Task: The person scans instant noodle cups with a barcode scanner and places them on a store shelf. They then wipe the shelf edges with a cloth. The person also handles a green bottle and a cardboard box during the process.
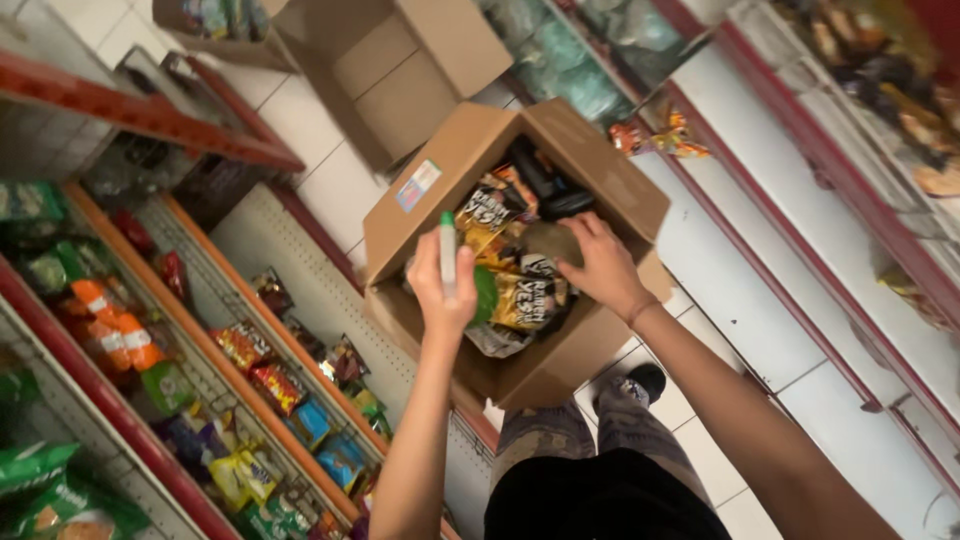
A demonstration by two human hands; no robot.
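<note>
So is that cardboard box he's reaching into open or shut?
Open: the cardboard box has its flaps folded out, with snack packets visible inside under the right hand.

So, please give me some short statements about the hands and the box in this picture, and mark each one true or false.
1. The left hand holds a white pen-like tool with a green cap. True.
2. The right hand rests on the floor. False: it reaches into the cardboard box.
3. The box is sealed. False: its flaps are open.
4. Snack packets fill the box. True.
</note>
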